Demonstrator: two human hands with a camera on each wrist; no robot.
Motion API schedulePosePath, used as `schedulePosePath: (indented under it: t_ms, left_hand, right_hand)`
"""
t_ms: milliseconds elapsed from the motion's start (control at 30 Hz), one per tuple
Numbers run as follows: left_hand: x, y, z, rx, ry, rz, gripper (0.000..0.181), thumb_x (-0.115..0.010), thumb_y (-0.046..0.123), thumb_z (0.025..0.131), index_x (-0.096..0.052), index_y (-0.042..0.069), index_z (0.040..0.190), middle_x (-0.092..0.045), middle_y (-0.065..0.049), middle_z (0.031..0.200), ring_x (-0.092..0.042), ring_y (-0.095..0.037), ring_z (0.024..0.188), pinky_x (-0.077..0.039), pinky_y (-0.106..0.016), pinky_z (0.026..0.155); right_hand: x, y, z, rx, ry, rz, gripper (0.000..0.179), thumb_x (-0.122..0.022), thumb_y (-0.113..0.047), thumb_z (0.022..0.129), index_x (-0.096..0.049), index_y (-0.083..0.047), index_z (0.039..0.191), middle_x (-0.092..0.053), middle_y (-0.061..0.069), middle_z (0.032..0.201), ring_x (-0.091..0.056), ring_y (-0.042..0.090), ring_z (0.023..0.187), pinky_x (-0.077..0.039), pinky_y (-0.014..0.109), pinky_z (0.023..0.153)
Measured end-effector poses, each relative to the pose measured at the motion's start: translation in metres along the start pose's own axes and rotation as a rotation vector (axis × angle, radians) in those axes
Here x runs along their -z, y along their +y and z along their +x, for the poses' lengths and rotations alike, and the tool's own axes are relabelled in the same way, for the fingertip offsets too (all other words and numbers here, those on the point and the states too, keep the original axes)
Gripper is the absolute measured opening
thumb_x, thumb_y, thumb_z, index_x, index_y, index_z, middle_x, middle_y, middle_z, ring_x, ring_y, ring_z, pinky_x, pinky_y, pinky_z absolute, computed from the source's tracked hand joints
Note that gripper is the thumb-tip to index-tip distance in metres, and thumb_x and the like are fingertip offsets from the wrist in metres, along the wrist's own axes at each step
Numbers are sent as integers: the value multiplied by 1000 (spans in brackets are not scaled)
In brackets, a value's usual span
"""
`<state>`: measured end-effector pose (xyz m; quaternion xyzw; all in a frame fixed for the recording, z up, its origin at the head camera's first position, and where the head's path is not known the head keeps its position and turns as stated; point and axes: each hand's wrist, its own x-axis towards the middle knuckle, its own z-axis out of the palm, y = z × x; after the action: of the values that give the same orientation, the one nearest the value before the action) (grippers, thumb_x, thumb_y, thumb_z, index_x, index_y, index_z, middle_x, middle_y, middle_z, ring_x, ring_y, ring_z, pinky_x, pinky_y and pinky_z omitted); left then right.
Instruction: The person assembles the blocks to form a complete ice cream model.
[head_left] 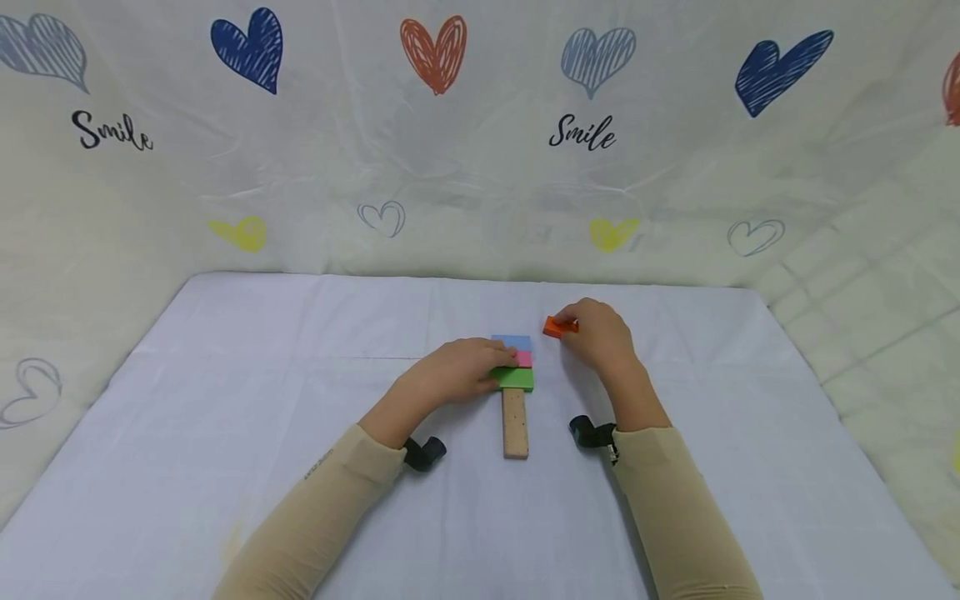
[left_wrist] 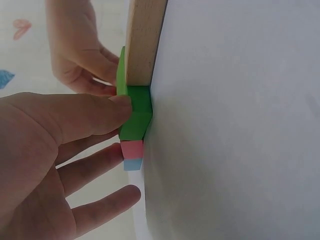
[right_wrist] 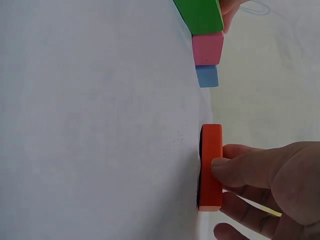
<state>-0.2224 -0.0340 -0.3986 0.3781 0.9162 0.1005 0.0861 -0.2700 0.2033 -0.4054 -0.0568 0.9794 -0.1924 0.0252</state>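
A bare wooden block (head_left: 515,425) lies lengthwise on the white-covered table. Across its far end a green block (head_left: 517,380), a pink block (head_left: 524,359) and a light blue block (head_left: 513,342) lie in a row, one behind another. My left hand (head_left: 461,371) is at their left side; its thumb (left_wrist: 117,111) presses the near face of the green block and its fingers reach over the far side, partly covering the pink one. To the right of the blue block, apart from it, my right hand (head_left: 600,333) pinches an orange block (right_wrist: 212,167) between thumb and fingers, low over the cloth.
White cloth (head_left: 300,350) covers the table. Behind it hangs a pale curtain (head_left: 487,167) printed with hearts and "Smile". Black wrist cameras (head_left: 425,454) stick out beside both sleeves, either side of the wooden block.
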Motion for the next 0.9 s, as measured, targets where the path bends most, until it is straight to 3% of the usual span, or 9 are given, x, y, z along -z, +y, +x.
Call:
schedulePosePath:
  t_ms: [900]
  left_hand:
    - [2, 0, -1, 1, -1, -5, 46, -69, 17, 95, -59, 14, 140, -60, -2, 138, -54, -19, 129, -47, -34, 106]
  right_hand:
    - [-4, -14, -1, 74, -4, 12, 29, -67, -8, 92, -73, -9, 121, -65, 15, 125, -59, 36, 115, -49, 52, 95]
